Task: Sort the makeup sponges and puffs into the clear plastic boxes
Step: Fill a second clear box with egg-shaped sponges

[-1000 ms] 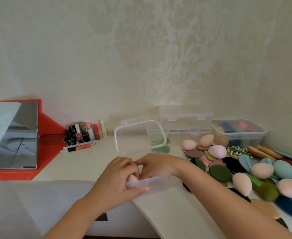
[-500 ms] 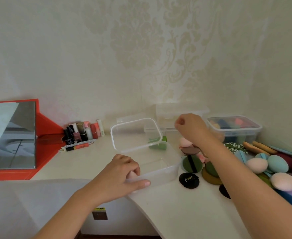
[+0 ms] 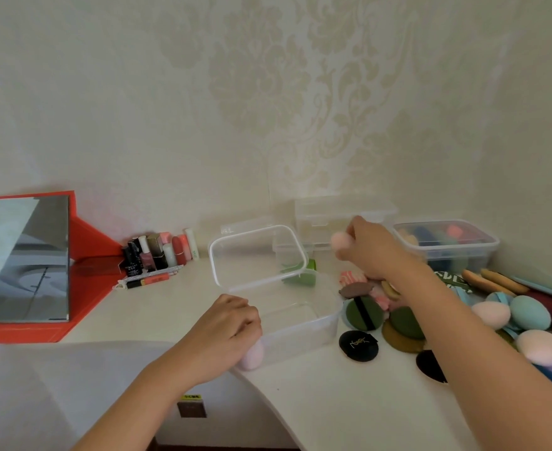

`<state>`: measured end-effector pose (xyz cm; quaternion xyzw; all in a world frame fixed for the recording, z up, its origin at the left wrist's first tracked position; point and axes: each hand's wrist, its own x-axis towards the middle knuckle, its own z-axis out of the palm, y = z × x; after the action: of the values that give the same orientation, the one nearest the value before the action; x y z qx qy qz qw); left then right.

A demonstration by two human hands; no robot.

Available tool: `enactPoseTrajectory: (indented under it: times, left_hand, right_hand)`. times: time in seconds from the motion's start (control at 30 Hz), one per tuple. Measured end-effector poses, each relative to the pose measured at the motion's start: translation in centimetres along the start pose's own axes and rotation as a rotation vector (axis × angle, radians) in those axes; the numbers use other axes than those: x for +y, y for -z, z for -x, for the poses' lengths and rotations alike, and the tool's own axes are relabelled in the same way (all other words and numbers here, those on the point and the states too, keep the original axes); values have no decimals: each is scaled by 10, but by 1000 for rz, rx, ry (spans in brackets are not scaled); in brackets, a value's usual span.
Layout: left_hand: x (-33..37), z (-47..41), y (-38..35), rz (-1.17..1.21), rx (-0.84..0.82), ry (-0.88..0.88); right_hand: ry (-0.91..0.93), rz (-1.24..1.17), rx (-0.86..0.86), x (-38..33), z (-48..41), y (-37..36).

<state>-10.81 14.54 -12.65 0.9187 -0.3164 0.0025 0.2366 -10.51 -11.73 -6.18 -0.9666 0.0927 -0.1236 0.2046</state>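
Right of the open clear box (image 3: 304,327): pile of sponges and puffs (image 3: 528,314), egg shapes in pink, teal and lilac, flat rounds in dark green, black and tan. The box's lid (image 3: 256,255) is propped just behind it. Behind-right: lidded box (image 3: 447,245), full of coloured pieces. At the near-left corner the left hand (image 3: 224,333) grips the rim, with a pale pink sponge (image 3: 252,354) inside beneath it. Above the far-right corner the right hand (image 3: 374,250) pinches a peach-pink egg sponge (image 3: 339,241), blurred.
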Motion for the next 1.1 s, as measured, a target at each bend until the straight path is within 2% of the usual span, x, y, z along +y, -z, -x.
enactPoseTrajectory:
  times: [0.1,0.17,0.3,0.33,0.47,0.53,0.67,0.83,0.93,1.1]
  left_hand:
    - [2,-3,4,60,-55,37]
    - [3,-5,6,81,-96,63]
    - [7,-6,8,110,-134,107]
    - [8,-6,7,128,-121,121]
    - [12,-6,4,186,-57,170]
    - [11,-7,2,207,-33,184]
    - [8,-9,-1,193,27,194]
    - [5,-9,-11,255,188,155]
    - [4,-10,-17,280,264,166]
    - [5,-11,-20,280,286,170]
  right_hand:
    - [192,-218,-129,-27,16,16]
    - [317,-219,-282,-45,31,18]
    - [449,134,-590,-69,47,-9]
    - [458,173,-620,-72,47,-18]
    - [453,108,-492,-68,42,-32]
    - [510,100,-481,-63,38,-34]
    - [566,93,-557,-61,39,-38]
    - [511,-41,-702,-58,38,-32]
    - [440,-162,-674,-57,35,-36]
    - [391,-131,-698,-58,34,-47]
